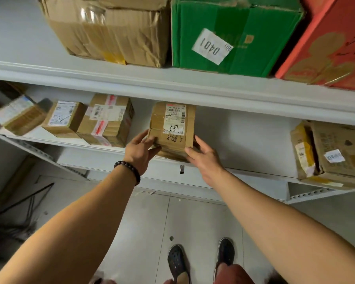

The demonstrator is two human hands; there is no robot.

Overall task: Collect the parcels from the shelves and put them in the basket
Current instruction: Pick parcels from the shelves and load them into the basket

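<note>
A small brown cardboard parcel (172,128) with a white label and handwritten digits rests at the front edge of the middle white shelf (244,140). My left hand (140,148) grips its left lower corner, and my right hand (203,156) presses against its right lower corner. Further parcels lie on the same shelf: three small brown ones at the left (107,121) (64,118) (19,115) and a larger worn box at the right (332,154). No basket is in view.
The upper shelf (131,78) carries a crumpled brown box (111,31), a green box (230,35) and a red box (332,48). Below are a grey tiled floor (152,222), my two dark shoes (178,263), and dark rods at the lower left (23,203).
</note>
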